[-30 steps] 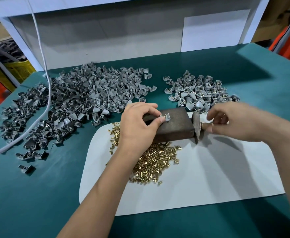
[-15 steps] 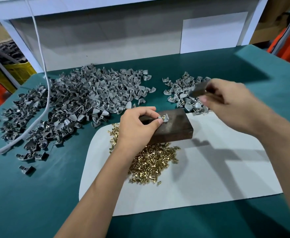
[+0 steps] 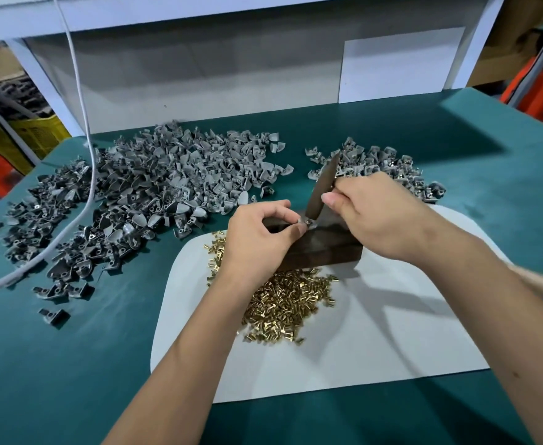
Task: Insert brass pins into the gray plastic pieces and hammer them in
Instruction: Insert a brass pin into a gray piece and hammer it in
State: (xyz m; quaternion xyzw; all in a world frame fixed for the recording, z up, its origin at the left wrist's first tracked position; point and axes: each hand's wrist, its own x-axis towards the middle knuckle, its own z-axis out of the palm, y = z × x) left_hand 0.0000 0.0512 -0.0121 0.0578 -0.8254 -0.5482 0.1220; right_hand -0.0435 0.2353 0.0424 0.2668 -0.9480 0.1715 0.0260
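Pinching tight with my left hand (image 3: 257, 234), thumb and forefinger steady one gray plastic piece (image 3: 305, 223) on top of the dark block (image 3: 324, 248), a brass pin seated in it. My right hand (image 3: 376, 213) is curled round the hammer (image 3: 323, 187), its head down on that pin, striking or just about touching, I'd say. Big pile of untouched gray pieces (image 3: 154, 194) sits off to the left on the green table (image 3: 71, 364). Smaller heap (image 3: 382, 168) beyond my right hand shows glints of brass, so I take those as finished. Loose brass pins (image 3: 283, 303) lie heaped on the white mat (image 3: 392, 342), just in front of the block. By my reckoning we're early: the done heap is far smaller than what's waiting, and plenty of pins remain.
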